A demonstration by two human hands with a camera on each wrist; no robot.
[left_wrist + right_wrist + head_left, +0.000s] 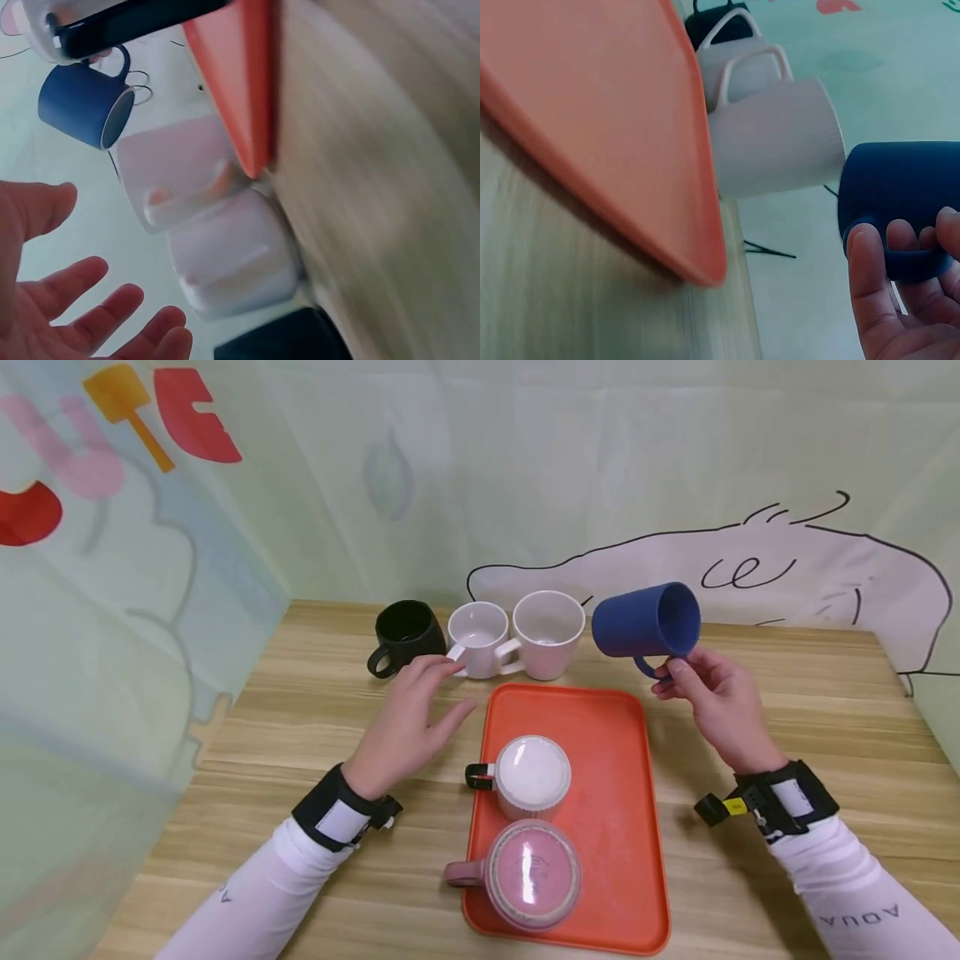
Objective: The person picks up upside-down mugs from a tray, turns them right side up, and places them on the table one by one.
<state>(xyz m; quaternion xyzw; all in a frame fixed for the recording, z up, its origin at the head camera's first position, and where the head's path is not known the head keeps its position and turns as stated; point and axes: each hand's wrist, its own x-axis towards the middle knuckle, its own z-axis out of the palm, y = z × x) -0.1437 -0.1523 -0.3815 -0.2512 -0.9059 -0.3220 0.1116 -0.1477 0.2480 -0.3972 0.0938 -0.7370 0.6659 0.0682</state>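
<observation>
A: How do the arms lie, nearest first?
B: Sleeved in white (262, 885), with black straps (798, 797) at both wrists. See the left hand (405, 722) stretched forward, thumb spread from the fingers, gripping nothing.

A: And on the right?
B: Find the right hand (727, 710) pinching the blue mug (626, 625) by its handle, thumb against fingers. Holding it tipped on its side, mouth to the right, beyond the far right corner of the tray (618, 827).

A: Hard to make out?
B: Can't see into the pink mug (532, 872) or the black-handled mug (532, 772) just beyond it, both upside down on the tray. Can't tell from the head view whether the left fingertips touch the small white mug (478, 635). In the left wrist view, blurred white mugs and a cut-off black mug (422, 639); in the right wrist view, a blue mug cropped at the edge.

A: And the surface, the room?
B: Pale wood grain on the table (825, 710) under the orange-red tray. Past its far edge, from left, black, small white and big white mug (551, 647), all upright. Behind, a pale printed wall (525, 485) with coloured letters (197, 418) at left.
</observation>
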